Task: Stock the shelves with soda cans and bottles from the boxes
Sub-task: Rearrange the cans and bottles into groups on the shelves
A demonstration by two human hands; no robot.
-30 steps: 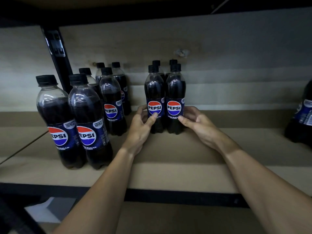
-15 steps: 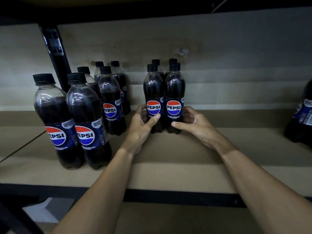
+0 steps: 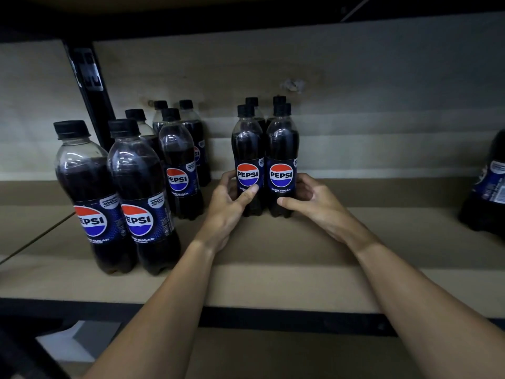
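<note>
**Two hands grip a pair of Pepsi bottles standing on a shelf**

Seen from the person's own head, two bare forearms reach forward over a brown shelf. The left hand (image 3: 229,205) is wrapped round the lower part of the left front bottle (image 3: 247,157). Its thumb lies across the front just under the round Pepsi logo, and its fingers curl round the bottle's left side. The right hand (image 3: 314,202) holds the right front bottle (image 3: 282,154) in mirror fashion. Its thumb presses low on the front, and its fingers curl round the right side. The hands are apart, with the two bottles between them.

Both bottles stand upright on the shelf (image 3: 273,247), side by side and touching, labels facing forward. They are dark cola bottles with black caps, marked "Zero Sugar". Two rear bottles (image 3: 251,101) stand directly behind them, with mostly their caps and necks showing.

To the left of the hands, a cluster of bottles (image 3: 139,198) of the same kind stands in two rows running from the shelf's front edge toward the back. Behind that cluster rises a black upright post (image 3: 90,88). A pale back panel (image 3: 369,86) closes off the shelf. At the far right edge, well apart from the hands, part of a large bottle (image 3: 489,187) shows. A black front rail (image 3: 273,314) runs along the shelf's near edge under the forearms.
</note>
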